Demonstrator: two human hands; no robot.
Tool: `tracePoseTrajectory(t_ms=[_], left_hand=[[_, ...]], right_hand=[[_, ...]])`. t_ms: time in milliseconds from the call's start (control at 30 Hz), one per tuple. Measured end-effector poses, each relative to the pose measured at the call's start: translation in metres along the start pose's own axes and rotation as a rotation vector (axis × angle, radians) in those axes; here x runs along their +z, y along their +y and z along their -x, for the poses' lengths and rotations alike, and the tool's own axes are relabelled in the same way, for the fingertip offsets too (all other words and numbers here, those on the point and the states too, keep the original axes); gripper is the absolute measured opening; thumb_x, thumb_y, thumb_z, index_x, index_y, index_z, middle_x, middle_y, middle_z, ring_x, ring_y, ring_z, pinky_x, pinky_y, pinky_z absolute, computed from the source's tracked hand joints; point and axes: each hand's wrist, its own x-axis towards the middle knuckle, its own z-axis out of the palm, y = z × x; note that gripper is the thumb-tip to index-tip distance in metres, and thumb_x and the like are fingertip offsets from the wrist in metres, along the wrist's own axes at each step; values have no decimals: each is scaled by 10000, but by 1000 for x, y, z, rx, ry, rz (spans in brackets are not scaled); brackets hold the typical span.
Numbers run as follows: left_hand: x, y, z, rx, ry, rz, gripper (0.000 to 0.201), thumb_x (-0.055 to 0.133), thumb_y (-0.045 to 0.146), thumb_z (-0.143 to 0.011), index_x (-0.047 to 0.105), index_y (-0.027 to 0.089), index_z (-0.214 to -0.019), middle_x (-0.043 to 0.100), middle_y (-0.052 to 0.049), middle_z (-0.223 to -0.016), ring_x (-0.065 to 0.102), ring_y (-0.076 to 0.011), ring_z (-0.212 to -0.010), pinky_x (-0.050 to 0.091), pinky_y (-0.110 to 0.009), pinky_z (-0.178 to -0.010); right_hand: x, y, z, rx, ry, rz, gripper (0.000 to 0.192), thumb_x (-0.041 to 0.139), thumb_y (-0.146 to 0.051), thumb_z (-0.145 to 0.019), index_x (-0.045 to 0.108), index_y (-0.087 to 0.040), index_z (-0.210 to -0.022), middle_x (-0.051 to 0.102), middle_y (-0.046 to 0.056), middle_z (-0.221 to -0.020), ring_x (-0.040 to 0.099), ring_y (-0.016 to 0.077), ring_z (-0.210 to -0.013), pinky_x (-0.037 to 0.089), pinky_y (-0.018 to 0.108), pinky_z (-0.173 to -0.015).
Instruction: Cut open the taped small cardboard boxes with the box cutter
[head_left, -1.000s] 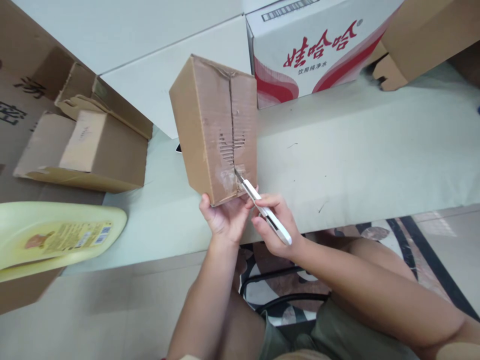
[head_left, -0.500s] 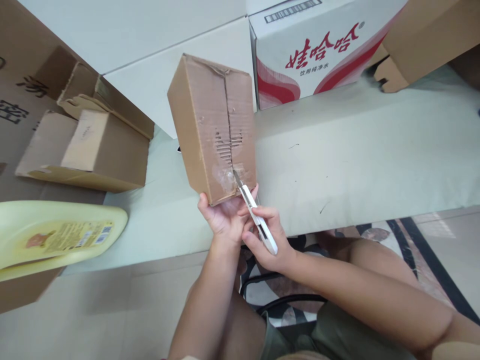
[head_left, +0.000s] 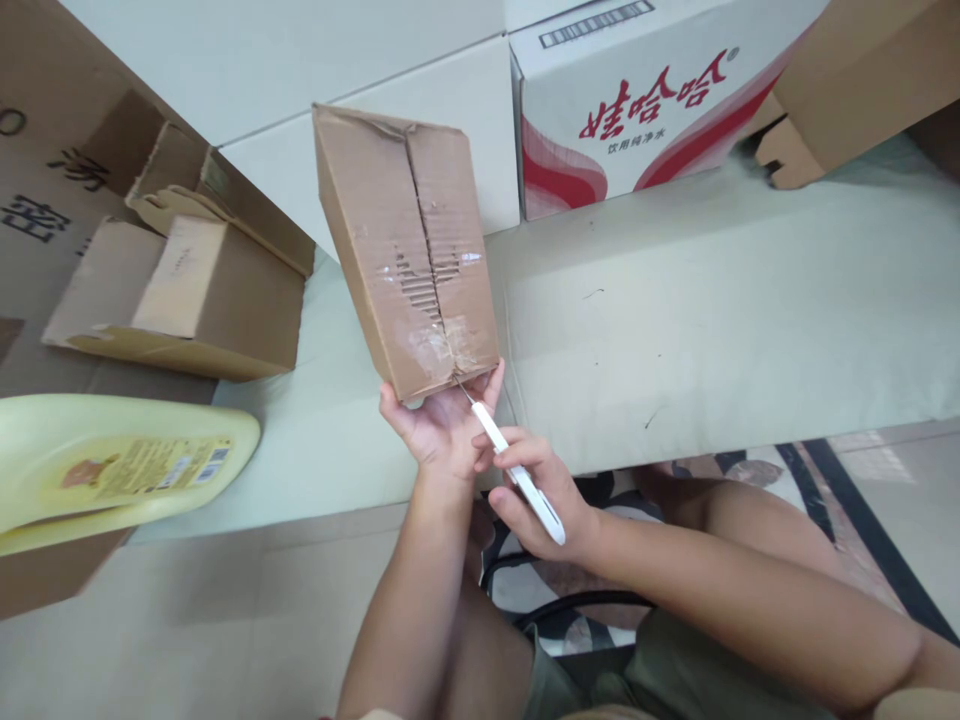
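A worn brown cardboard box (head_left: 401, 240) stands tilted above the pale table (head_left: 712, 320), its taped centre seam facing me. My left hand (head_left: 435, 425) grips the box from below at its near end. My right hand (head_left: 536, 490) holds a white utility knife (head_left: 517, 480). The blade tip touches the bottom edge of the box, right at the lower end of the seam, beside my left thumb. Torn tape and exposed corrugation show along the seam.
An open brown box (head_left: 195, 290) lies at the left on the table. A white carton with red print (head_left: 645, 100) and another brown box (head_left: 855, 70) stand at the back right. A pale yellow plastic item (head_left: 112, 470) sticks in from the left. My legs are below.
The knife has slid down the seam from the taped patch to the box's bottom edge. The box has tilted and shifted left, and my right hand has drawn back toward me.
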Motion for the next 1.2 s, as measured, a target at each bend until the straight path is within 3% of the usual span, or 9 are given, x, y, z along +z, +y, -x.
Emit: tracePoseTrajectory(t_ms=[233,500,700,967,1200], left_hand=[[-3,1,-1,-9,-13,-2,631,793,719,-688,719,278,-1133,791,-66,-1127,689,-317,-1249,496,-533,-1158],[-2,-1,-1,-20,-42,-22,658,822,696,-673,733,280,-1174,804,-68,-1116,744,-301,-1093,565,-483,-1051],[1,-2,0,-52,-42,-58,740,797,764,-655,711,305,-1229,797,-69,-1108,734,-343,-1140,545,-504,-1049],[4,-2,2,-29,-39,-82,705,783,758,-673,724,291,-1198,786,-72,-1087,731,-343,-1092,559,-508,-1009],[6,0,3,-28,-52,-99,689,806,732,-648,746,289,-1171,776,-94,-1229,709,-349,-1132,610,-453,-887]], right_hand=[[-12,-5,-13,-29,46,-28,233,575,-326,-1022,488,-320,-1238,676,81,-1143,705,195,-873,597,362,-738],[-19,-2,-18,7,102,-60,245,570,-366,-1052,471,-329,-1272,713,86,-1249,725,152,-793,618,333,-724],[-20,-1,-18,55,89,-41,245,551,-395,-1063,447,-321,-1272,725,91,-1249,738,144,-768,630,335,-728],[-19,-1,-17,47,121,-41,219,529,-402,-1071,463,-310,-1259,731,96,-1220,716,141,-712,622,339,-692],[-23,-7,-24,58,157,-37,173,546,-350,-1075,484,-315,-1233,727,85,-1240,701,118,-671,598,300,-650]])
